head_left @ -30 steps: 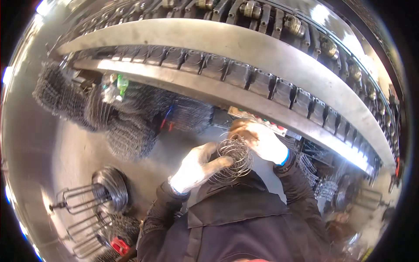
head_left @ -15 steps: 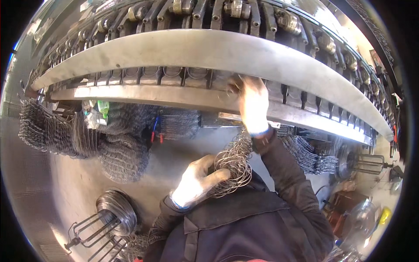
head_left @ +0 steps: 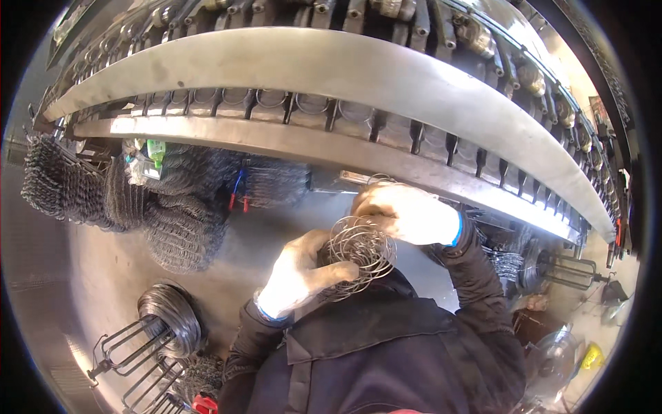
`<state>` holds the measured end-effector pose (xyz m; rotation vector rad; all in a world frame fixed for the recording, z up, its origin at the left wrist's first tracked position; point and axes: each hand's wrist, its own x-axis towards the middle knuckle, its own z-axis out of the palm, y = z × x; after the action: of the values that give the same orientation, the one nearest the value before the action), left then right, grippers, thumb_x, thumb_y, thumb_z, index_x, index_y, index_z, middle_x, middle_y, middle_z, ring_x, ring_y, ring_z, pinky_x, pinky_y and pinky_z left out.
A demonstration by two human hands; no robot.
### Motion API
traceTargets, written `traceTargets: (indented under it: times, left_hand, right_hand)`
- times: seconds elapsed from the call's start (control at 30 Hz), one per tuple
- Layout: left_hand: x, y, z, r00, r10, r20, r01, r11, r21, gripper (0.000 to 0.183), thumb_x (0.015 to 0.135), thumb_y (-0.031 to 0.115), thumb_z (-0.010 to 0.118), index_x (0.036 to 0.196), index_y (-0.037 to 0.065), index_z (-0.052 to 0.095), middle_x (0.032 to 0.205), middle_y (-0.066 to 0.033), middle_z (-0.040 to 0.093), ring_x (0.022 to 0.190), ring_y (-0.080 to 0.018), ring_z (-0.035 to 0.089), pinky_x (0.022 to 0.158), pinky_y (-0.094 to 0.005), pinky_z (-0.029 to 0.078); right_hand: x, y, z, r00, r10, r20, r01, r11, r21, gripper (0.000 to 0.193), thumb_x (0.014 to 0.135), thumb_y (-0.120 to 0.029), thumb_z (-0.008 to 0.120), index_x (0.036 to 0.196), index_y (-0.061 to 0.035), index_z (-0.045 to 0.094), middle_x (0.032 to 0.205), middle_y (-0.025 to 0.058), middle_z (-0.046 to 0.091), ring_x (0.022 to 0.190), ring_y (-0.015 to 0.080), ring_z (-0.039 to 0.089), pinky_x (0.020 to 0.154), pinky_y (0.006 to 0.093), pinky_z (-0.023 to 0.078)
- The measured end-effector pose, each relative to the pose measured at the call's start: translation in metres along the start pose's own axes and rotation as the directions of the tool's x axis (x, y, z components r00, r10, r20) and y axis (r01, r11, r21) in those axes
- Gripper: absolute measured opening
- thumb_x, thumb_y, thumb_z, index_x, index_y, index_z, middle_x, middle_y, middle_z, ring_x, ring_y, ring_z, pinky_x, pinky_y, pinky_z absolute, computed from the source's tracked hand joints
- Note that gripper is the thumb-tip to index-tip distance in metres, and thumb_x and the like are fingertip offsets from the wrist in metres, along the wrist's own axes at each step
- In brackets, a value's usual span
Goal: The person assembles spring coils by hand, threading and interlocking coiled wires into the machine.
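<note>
In a pale work glove, my left hand (head_left: pixel 293 274) is wrapped around a stack of loosely nested wire coil springs (head_left: pixel 360 257) in front of my chest. My right hand (head_left: pixel 408 212), also gloved, is closed at the top of that stack. A thin wire loop (head_left: pixel 380 179) sticks up beyond its fingers, though the grip itself is partly hidden. Just past my hands runs the machine's lower metal rail (head_left: pixel 276 138). Behind it, a row of slots with dark dividers holds round wire coils (head_left: pixel 312 103) in several places.
A broad steel bar (head_left: pixel 310 62) arches above the slots, with linkages behind. Bunches of wire springs (head_left: pixel 183 234) hang under the rail at left, beside red-and-blue-handled pliers (head_left: pixel 238 190). Wire spools stand on frames, one at lower left (head_left: pixel 172 321), another at right (head_left: pixel 531 265).
My right hand has come down from the slots toward me and now meets the top of the spring stack. My left hand keeps its hold. The view has shifted slightly.
</note>
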<state>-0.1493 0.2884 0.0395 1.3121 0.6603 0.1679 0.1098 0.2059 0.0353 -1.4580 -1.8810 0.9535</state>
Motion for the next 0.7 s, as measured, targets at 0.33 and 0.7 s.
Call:
traceTargets:
  times: [0.33,0.7]
  left_hand:
    - [0.010,0.007,0.014,0.997,0.076,-0.018,-0.071,0.981,0.183,0.037,0.083,0.028,0.084,0.098,-0.004,0.071,0.085,-0.0121,0.068,0.076,-0.0169,0.061,0.070,-0.0333,0.049]
    - [0.001,0.002,0.016,0.997,0.027,-0.078,-0.018,0.993,0.119,0.040,0.082,0.029,0.084,0.100,-0.004,0.073,0.088,-0.0132,0.072,0.079,-0.0191,0.067,0.073,-0.0337,0.052]
  right_hand:
    - [-0.023,-0.010,0.003,0.943,0.180,-0.279,-0.158,0.983,0.099,0.022,0.090,-0.021,0.069,0.101,-0.0022,0.073,0.106,0.0132,0.071,0.107,0.0305,0.066,0.094,0.0398,0.052]
    - [-0.023,-0.002,0.018,0.794,0.248,-0.555,-0.078,0.947,0.311,0.023,0.093,-0.024,0.069,0.104,-0.0030,0.069,0.100,0.0124,0.072,0.100,0.0261,0.069,0.085,0.0362,0.055]
